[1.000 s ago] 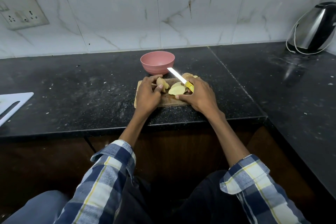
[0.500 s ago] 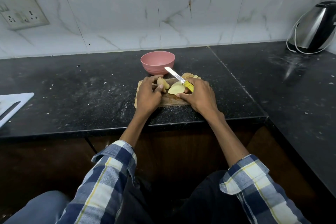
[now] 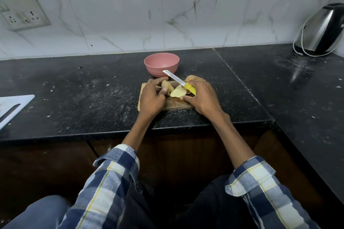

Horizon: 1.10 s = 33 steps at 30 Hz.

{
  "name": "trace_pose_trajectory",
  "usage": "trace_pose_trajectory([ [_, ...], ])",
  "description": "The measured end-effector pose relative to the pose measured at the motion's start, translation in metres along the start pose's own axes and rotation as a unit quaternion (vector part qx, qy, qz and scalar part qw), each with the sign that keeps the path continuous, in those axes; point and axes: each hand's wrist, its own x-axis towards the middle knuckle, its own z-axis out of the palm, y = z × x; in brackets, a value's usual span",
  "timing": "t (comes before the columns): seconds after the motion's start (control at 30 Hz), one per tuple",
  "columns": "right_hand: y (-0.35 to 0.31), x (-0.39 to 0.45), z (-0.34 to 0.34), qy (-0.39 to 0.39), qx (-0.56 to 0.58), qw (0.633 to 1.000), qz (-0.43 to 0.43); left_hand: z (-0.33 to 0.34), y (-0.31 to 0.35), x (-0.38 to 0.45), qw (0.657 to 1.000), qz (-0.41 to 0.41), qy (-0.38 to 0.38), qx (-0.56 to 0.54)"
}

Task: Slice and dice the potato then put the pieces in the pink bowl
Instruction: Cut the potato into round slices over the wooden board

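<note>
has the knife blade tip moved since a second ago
Yes: the knife tip has swung left and slightly up, now overlapping the pink bowl rim's near right side, held by the right hand.

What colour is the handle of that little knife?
Yellow. The knife handle shows clearly in the head view, held in the right hand.

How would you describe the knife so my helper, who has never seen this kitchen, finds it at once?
Start at the black countertop and find the small wooden cutting board near its front edge, just in front of the pink bowl. The knife is in the right hand above the potato pieces. Its yellow handle and slim silver blade set it apart.
</note>
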Motion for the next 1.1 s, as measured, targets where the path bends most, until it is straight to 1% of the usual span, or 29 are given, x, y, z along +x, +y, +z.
trace_pose_trajectory([
  [0.17,-0.002,0.009,-0.007,-0.044,-0.018,0.998,-0.037,-0.002,0.004,-0.001,0.999,0.012,0.007,0.029],
  [0.3,-0.001,0.017,-0.010,-0.074,-0.042,0.994,-0.061,-0.002,0.003,-0.001,1.000,0.003,0.007,0.014],
  [0.37,0.003,0.017,-0.011,-0.065,-0.043,0.994,-0.073,-0.002,0.002,-0.001,1.000,-0.003,0.005,0.015],
  [0.5,0.010,0.019,-0.011,-0.012,-0.039,0.997,-0.070,-0.001,0.002,0.000,1.000,-0.006,0.001,-0.004],
  [0.6,0.007,0.020,-0.008,-0.006,-0.048,0.996,-0.071,0.000,0.003,-0.001,1.000,-0.003,0.000,-0.004],
  [0.8,0.004,0.016,0.003,0.022,-0.058,0.997,-0.043,0.000,0.004,-0.001,1.000,0.005,0.002,-0.001],
  [0.9,0.005,0.013,0.007,0.023,-0.068,0.997,-0.037,0.001,0.000,0.001,1.000,0.008,0.000,0.009],
  [0.97,0.004,0.009,0.007,0.029,-0.056,0.998,-0.026,0.002,-0.003,0.002,1.000,0.015,-0.007,0.009],
  [1.03,0.003,0.006,0.005,0.062,-0.022,0.998,0.016,0.003,-0.004,0.003,1.000,0.017,-0.012,0.005],
  [1.1,0.004,0.003,0.001,0.094,0.008,0.991,0.092,0.003,-0.003,0.003,1.000,0.016,-0.014,-0.003],
])
